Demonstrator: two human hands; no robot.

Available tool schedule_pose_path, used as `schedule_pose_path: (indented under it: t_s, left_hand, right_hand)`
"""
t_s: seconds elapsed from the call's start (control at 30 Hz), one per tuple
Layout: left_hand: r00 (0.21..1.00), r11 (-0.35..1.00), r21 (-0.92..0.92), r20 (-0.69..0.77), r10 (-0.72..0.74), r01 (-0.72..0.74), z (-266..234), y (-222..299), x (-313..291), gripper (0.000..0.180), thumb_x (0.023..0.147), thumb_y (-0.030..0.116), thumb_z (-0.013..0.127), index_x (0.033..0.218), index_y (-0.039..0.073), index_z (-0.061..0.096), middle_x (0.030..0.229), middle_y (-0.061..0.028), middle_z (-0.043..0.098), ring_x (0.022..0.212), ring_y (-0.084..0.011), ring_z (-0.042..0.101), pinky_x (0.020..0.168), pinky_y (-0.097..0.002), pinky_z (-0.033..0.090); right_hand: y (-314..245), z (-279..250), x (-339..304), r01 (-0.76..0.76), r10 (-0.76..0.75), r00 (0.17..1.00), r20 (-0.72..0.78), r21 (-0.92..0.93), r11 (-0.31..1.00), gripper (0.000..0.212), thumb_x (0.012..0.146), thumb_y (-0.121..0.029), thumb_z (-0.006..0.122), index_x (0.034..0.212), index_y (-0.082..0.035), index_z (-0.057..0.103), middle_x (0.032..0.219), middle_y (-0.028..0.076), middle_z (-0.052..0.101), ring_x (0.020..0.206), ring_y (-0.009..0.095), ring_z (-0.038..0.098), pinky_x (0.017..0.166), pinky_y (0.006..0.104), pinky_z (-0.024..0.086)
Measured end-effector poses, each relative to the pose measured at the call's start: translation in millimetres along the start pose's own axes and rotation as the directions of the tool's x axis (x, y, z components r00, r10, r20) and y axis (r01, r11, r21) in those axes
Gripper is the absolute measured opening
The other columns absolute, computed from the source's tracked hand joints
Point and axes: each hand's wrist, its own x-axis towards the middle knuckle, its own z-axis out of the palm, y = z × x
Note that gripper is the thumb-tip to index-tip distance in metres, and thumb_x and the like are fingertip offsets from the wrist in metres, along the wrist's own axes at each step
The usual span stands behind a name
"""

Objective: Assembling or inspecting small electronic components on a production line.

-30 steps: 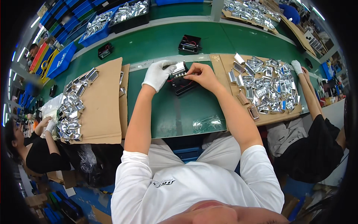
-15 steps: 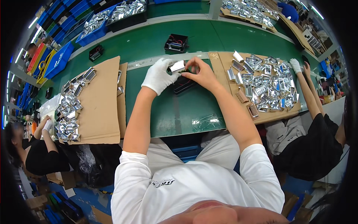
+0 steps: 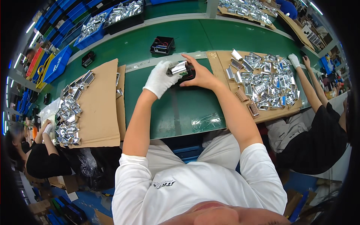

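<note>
In the middle of the green bench, my left hand (image 3: 161, 78), in a white glove, grips a shiny silver metal casing (image 3: 179, 68). A bit of green shows just below the casing. My bare right hand (image 3: 201, 75) curls its thumb and fingers around a black plastic box (image 3: 188, 76) close against the casing. Both hands hide much of the box, so I cannot tell whether the casing sits in it. Farther back on the bench stands another open black box (image 3: 162, 45) with red wires.
Cardboard sheets carry many silver casings (image 3: 268, 80) on the right and more casings (image 3: 68, 112) on the left. A small black box (image 3: 88, 59) stands back left. Blue and black bins (image 3: 125, 17) of casings line the rear. Co-workers' arms (image 3: 311, 84) reach in at both sides.
My right hand has opened wider and moved from a fingertip pinch beside the casing to a grasp around the black box. The box has come up to the casing from lower down.
</note>
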Motion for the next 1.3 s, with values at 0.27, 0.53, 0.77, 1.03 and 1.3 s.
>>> schedule_pose_path:
  t_s: [0.27, 0.53, 0.77, 1.03, 1.3]
  left_hand:
    - [0.917, 0.880, 0.342, -0.105, 0.386, -0.331, -5, -14, 15, 0.044, 0.072, 0.004, 0.077, 0.115, 0.006, 0.065, 0.104, -0.0075, 0.064, 0.089, -0.0250, 0.064, 0.082, -0.0315, 0.052]
    - [0.918, 0.899, 0.291, -0.128, 0.376, -0.328, 4, -34, 27, 0.048, 0.072, 0.002, 0.077, 0.118, 0.008, 0.066, 0.101, -0.0058, 0.063, 0.089, -0.0219, 0.063, 0.081, -0.0298, 0.051]
    - [0.939, 0.918, 0.265, -0.101, 0.330, -0.294, 3, -32, 28, 0.044, 0.073, 0.007, 0.077, 0.115, 0.007, 0.065, 0.109, -0.0078, 0.064, 0.095, -0.0268, 0.064, 0.085, -0.0320, 0.053]
    - [0.953, 0.934, 0.239, -0.084, 0.292, -0.266, -2, -25, 27, 0.044, 0.074, 0.007, 0.076, 0.116, 0.007, 0.065, 0.109, -0.0075, 0.065, 0.095, -0.0272, 0.064, 0.086, -0.0318, 0.052]
    - [0.965, 0.937, 0.251, -0.040, 0.259, -0.241, -6, -25, 27, 0.046, 0.073, 0.006, 0.077, 0.118, 0.010, 0.067, 0.104, -0.0058, 0.064, 0.089, -0.0234, 0.062, 0.083, -0.0307, 0.051]
  right_hand:
    - [7, 0, 1, 0.017, -0.018, 1.000, -0.011, -0.008, 1.000, 0.117, 0.060, -0.017, 0.091, 0.155, -0.026, 0.024, 0.146, 0.023, 0.046, 0.131, 0.037, 0.050, 0.108, 0.0420, 0.040]
    - [6, 2, 1, 0.039, -0.041, 0.999, -0.027, -0.057, 0.998, 0.117, 0.061, -0.023, 0.091, 0.156, -0.027, 0.023, 0.144, 0.019, 0.050, 0.128, 0.037, 0.053, 0.105, 0.0418, 0.043]
    - [0, 1, 0, 0.064, -0.064, 0.998, -0.015, -0.007, 0.998, 0.116, 0.061, -0.011, 0.090, 0.155, -0.025, 0.024, 0.149, 0.020, 0.044, 0.139, 0.037, 0.041, 0.115, 0.0443, 0.035]
    - [1, 0, -1, 0.037, -0.037, 0.999, 0.000, 0.007, 0.999, 0.115, 0.061, -0.011, 0.090, 0.155, -0.026, 0.024, 0.150, 0.018, 0.044, 0.139, 0.037, 0.042, 0.116, 0.0435, 0.035]
    - [5, 2, 0, 0.072, -0.073, 0.997, -0.022, -0.055, 0.996, 0.117, 0.061, -0.019, 0.091, 0.155, -0.026, 0.023, 0.148, 0.013, 0.048, 0.133, 0.034, 0.048, 0.108, 0.0415, 0.041]
